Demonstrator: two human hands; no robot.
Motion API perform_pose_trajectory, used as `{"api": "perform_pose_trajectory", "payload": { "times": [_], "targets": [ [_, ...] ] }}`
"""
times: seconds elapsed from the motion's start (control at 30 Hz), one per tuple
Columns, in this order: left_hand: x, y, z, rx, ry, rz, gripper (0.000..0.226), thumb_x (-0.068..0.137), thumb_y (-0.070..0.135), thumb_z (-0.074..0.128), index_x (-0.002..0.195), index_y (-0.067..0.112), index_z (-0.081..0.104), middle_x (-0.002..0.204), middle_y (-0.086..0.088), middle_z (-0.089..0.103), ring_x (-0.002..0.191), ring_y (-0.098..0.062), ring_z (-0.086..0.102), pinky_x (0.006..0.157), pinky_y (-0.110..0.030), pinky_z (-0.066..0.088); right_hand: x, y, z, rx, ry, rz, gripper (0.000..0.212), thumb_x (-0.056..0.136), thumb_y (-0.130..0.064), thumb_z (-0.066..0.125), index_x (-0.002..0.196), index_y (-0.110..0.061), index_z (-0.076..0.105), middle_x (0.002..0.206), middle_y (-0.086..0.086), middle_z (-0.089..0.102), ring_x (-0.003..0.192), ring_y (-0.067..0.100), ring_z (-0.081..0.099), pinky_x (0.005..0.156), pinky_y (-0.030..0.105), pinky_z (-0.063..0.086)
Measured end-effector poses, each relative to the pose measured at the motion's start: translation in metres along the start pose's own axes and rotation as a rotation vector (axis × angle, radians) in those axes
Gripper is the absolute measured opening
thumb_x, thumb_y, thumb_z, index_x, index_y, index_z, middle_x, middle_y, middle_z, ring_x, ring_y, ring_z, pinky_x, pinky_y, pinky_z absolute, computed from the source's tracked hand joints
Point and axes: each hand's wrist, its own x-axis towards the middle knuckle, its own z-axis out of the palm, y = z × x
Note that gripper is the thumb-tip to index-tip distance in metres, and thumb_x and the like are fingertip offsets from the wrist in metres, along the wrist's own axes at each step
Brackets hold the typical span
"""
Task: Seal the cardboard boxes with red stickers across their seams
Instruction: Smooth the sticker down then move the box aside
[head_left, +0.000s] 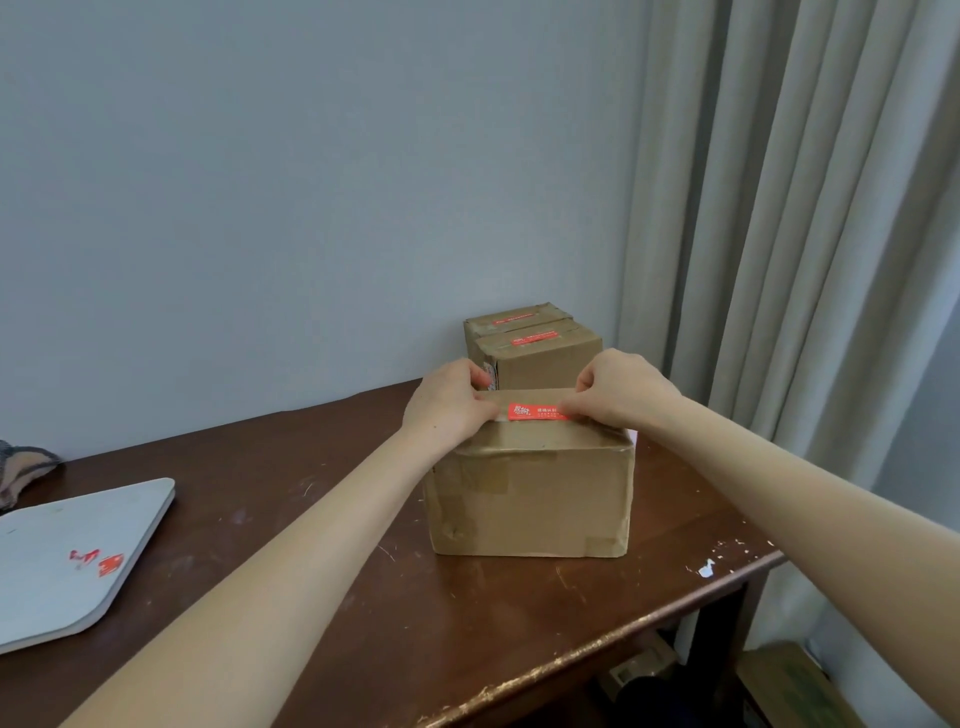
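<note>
A person's two bare forearms reach forward from the bottom corners over a dark brown wooden table (363, 597), meeting on top of a large cardboard box (530, 493) that stands near the table's right edge.

The left hand (449, 402) is at the left of the box top, fingers curled and knuckles raised, its thumb pointing right onto the left end of a red sticker (535, 411). The right hand (621, 387) mirrors it, fingers bent, with thumb and fingertips pinching the sticker's right end and covering it. Both hands grip the sticker, which lies flat between them across the top of the box, its white print facing up. Both wrists are roughly level and both arms nearly straight.

Just behind the large box, against the pale wall (260, 182), sit two smaller cardboard boxes: a nearer small box (545, 364) and a farther small box (514, 312), each with a red strip on its top.

At the left of the table lies a grey board (62, 519) with red sticker scraps (101, 561) on it. A pale curtain (779, 208) hangs at the right.
</note>
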Motion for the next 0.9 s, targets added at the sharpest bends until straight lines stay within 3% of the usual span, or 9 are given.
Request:
{"api": "perform_pose_trajectory", "payload": {
  "times": [0.1,0.2,0.33,0.4,0.5,0.73,0.9],
  "targets": [
    [-0.004,0.002,-0.001,0.001,0.021,0.078,0.021,0.084,0.017,0.06,0.105,0.02,0.061,0.083,0.008,0.058,0.082,-0.013,0.057,0.073,-0.028,0.047,0.002,0.0,0.0,-0.012,-0.012,-0.003,0.021,0.076,-0.033,0.065,0.066,-0.014,0.069,0.082,0.008,0.073,0.075,0.024,0.065,0.073,0.036,0.056],
    [-0.012,0.003,0.003,0.133,0.117,0.314,0.015,0.089,0.018,0.057,0.099,0.022,0.068,0.097,0.009,0.058,0.092,-0.009,0.056,0.078,-0.024,0.044,0.002,-0.001,0.001,-0.02,-0.013,-0.002,0.023,0.076,-0.035,0.065,0.066,-0.015,0.07,0.077,0.005,0.072,0.08,0.024,0.067,0.071,0.035,0.055],
    [-0.02,-0.001,0.015,0.317,0.038,0.539,0.031,0.094,0.028,0.047,0.12,0.021,0.063,0.124,0.009,0.057,0.117,-0.011,0.05,0.094,-0.036,0.046,0.003,0.0,0.0,-0.016,-0.028,-0.005,0.026,0.076,-0.036,0.064,0.07,-0.012,0.071,0.065,0.0,0.063,0.068,0.019,0.058,0.066,0.032,0.052],
    [-0.023,-0.003,0.018,0.379,0.002,0.556,0.042,0.094,0.039,0.038,0.127,0.023,0.058,0.133,0.008,0.055,0.125,-0.012,0.048,0.096,-0.04,0.045,0.006,0.001,-0.001,-0.012,-0.033,-0.011,0.027,0.076,-0.038,0.065,0.07,-0.012,0.071,0.066,0.0,0.063,0.068,0.018,0.058,0.072,0.035,0.055],
    [-0.025,-0.007,0.02,0.396,-0.01,0.583,0.058,0.09,0.047,0.02,0.124,0.024,0.06,0.127,0.009,0.061,0.121,-0.013,0.052,0.094,-0.041,0.046,0.009,0.002,-0.001,-0.025,-0.055,-0.009,0.023,0.075,-0.035,0.065,0.066,-0.014,0.069,0.065,0.001,0.06,0.066,0.018,0.055,0.071,0.034,0.053],
    [-0.031,-0.008,0.021,0.419,-0.047,0.518,0.042,0.101,0.038,0.03,0.138,0.029,0.048,0.146,0.01,0.044,0.138,-0.007,0.034,0.111,-0.035,0.031,0.012,0.002,-0.001,-0.119,-0.072,0.007,0.027,0.072,-0.039,0.068,0.066,-0.012,0.07,0.068,0.001,0.067,0.069,0.021,0.065,0.069,0.034,0.055],
    [-0.035,-0.006,0.019,0.469,-0.074,0.478,0.043,0.102,0.041,0.025,0.139,0.034,0.045,0.149,0.013,0.039,0.14,-0.006,0.029,0.11,-0.029,0.028,0.007,0.005,-0.009,-0.277,-0.067,0.044,0.048,0.074,-0.058,0.066,0.054,-0.017,0.051,0.06,-0.001,0.05,0.059,0.019,0.051,0.054,0.028,0.037]
  ]
}}
